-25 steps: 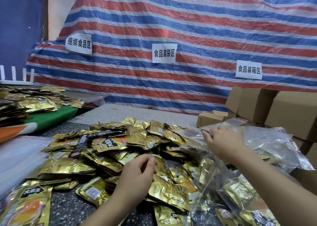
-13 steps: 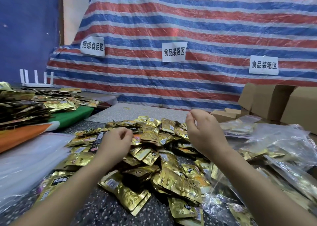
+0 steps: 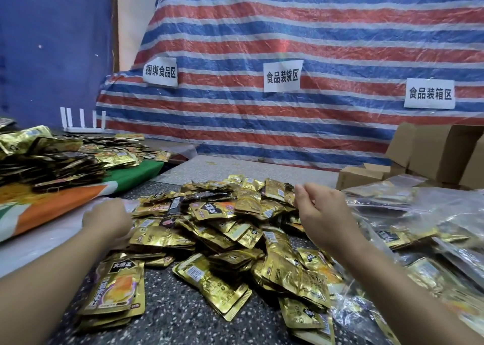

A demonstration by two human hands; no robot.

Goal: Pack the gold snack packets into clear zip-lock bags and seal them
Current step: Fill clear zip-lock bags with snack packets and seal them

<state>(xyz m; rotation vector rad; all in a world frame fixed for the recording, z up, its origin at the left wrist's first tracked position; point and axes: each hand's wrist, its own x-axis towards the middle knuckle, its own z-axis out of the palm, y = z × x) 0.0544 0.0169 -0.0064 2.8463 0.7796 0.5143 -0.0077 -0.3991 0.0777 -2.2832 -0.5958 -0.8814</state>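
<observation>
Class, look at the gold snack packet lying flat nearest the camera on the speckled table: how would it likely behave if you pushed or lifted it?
The gold snack packet looks thin and flat, so probably light. Its glossy foil suggests it may slide readily on the speckled table. Creases hint that it bends rather than stays stiff.
</observation>
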